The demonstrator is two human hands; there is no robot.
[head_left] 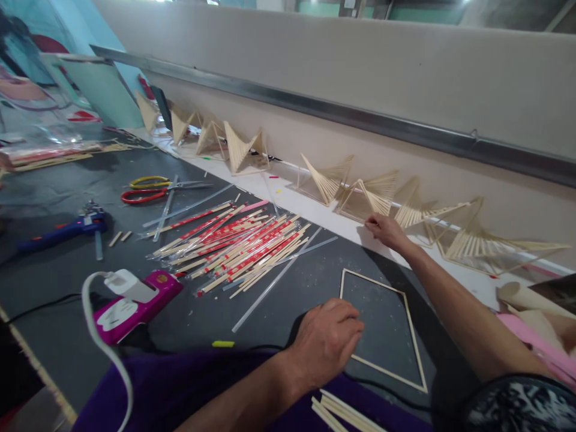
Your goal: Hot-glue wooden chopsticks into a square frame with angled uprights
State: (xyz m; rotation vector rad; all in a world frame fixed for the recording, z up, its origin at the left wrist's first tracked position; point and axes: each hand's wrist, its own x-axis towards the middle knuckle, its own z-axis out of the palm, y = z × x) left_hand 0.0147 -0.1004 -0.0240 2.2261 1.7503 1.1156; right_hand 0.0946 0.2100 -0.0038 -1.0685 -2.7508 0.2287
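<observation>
Right hand (382, 231) out at the ledge, left hand (330, 342) down by the frame.
Reaching far across with the right, fingers narrow, thumb and forefinger pinched on the near corner of a stick model (373, 195) up on the white ledge (315, 210), right on it! Resting the left knuckles-up on the dark mat (180, 324), fingers curled at the left corner of the square frame (373, 281), which lies flat on the mat; gripping or only touching, cannot tell. Further out: loose sticks (342, 414) near the left wrist, a heap of chopsticks (243, 243) left of the frame, clear glue rods (270, 288) across them, a pink glue gun (135, 303) nearer, scissors (153, 189) and a blue tool (63, 231) beyond, more models (240, 150) lined along the wall.
</observation>
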